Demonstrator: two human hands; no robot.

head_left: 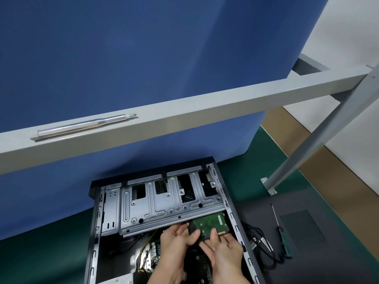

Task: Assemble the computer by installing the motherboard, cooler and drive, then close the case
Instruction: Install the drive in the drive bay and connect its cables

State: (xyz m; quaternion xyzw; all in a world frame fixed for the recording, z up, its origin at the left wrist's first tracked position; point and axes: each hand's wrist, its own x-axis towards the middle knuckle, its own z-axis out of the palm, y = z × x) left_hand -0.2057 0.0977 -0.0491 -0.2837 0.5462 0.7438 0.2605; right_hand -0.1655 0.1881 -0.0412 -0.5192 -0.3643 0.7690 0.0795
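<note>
An open black computer case (93, 238) lies flat on the green mat. Its silver drive cage (164, 203) spans the far half. A hard drive (209, 223), green circuit board up, sits at the cage's near right edge, half under it. My left hand (176, 239) grips the drive's near left corner with thumb on top. My right hand (223, 249) holds its near edge, thumb pressed on the board. Below the hands part of the motherboard (152, 251) with yellow wires shows inside the case.
The dark side panel (307, 228) with a vent grid lies to the right of the case. A green-handled screwdriver (280, 232) and black cables (260, 242) lie on it. A silver screwdriver (86, 126) rests on the grey beam above. A blue partition stands behind.
</note>
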